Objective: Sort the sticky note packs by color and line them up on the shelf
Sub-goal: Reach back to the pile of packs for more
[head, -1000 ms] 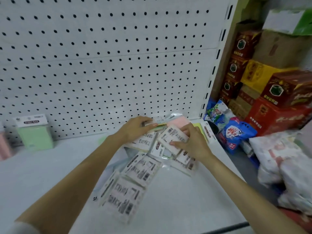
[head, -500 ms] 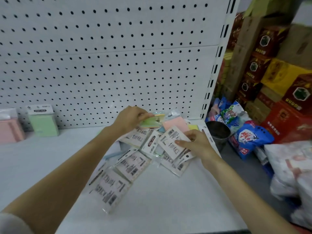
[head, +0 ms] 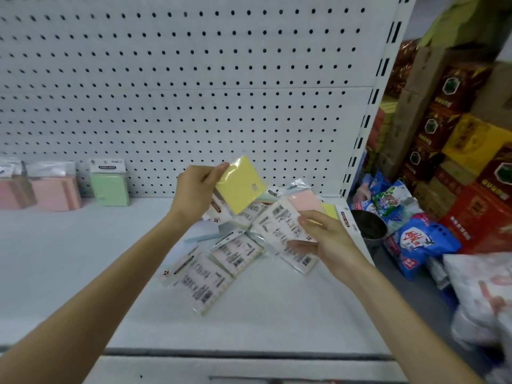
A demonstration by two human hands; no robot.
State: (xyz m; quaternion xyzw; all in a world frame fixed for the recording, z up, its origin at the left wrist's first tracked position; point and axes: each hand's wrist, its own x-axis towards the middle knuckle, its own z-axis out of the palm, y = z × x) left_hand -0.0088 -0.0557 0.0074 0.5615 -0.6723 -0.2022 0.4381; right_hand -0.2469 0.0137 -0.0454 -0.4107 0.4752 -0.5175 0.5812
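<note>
A yellow pack [head: 240, 184] is held tilted in the air by the left hand [head: 198, 187], above the far part of the shelf [head: 83, 259] and clear of everything lying on it. Its corner at nine o'clock is pinched between the thumb, laid on the yellow face, and the fingers, which are curled behind it. At four o'clock from that pack, a second pack [head: 281, 225] is held by the right hand [head: 327, 239], printed white label upward. It is pinched between the thumb on top and the fingers underneath; its colour cannot be told. Below and between the hands, a loose pile [head: 221, 261] of packs is spread flat on the shelf, overlapping, most with labels upward. At the pile's one o'clock edge a pink face [head: 304, 202] is seen, and at its ten o'clock edge a pale blue one [head: 202, 235]. Far at nine o'clock from the left hand, a green pack [head: 109, 181] is stood upright against the pegboard [head: 194, 79], and two pink packs [head: 54, 187] are stood just beside it, further toward nine o'clock. Beyond the shelf, at three o'clock, a metal pot [head: 368, 225], blue bags [head: 424, 239] and stacked cartons [head: 471, 134] are seen.
</note>
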